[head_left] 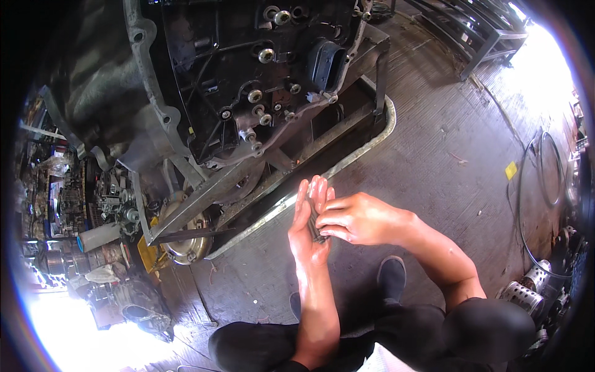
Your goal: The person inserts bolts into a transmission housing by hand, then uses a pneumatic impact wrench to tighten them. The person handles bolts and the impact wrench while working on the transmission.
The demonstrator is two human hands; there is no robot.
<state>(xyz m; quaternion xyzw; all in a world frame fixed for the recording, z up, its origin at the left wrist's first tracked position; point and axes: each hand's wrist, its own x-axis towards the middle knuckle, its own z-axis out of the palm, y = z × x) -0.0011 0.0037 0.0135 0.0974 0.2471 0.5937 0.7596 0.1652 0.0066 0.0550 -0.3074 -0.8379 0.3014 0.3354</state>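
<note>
My left hand [309, 220] is raised, palm turned right and fingers upward, cupped round several slim dark metal pieces [315, 217] that look like bolts. Against that palm, the fingers of my right hand [361, 219] are bent and pinched together on the same pieces. Their ends are mostly covered by my fingers. Both hands look wet or oily. Just beyond them stands a large black-faced gearbox [204, 68] with a grey metal housing. Several shiny bolts or plungers [266, 56] stick out of its face.
The gearbox rests on a metal frame [192, 214] over a drip tray [372, 139]. A round metal part [186, 232] sits under the frame. Piled parts [105, 198] lie at the left. On the right are a black hose [520, 217], perforated metal cylinders [522, 297] and a steel rack [480, 49].
</note>
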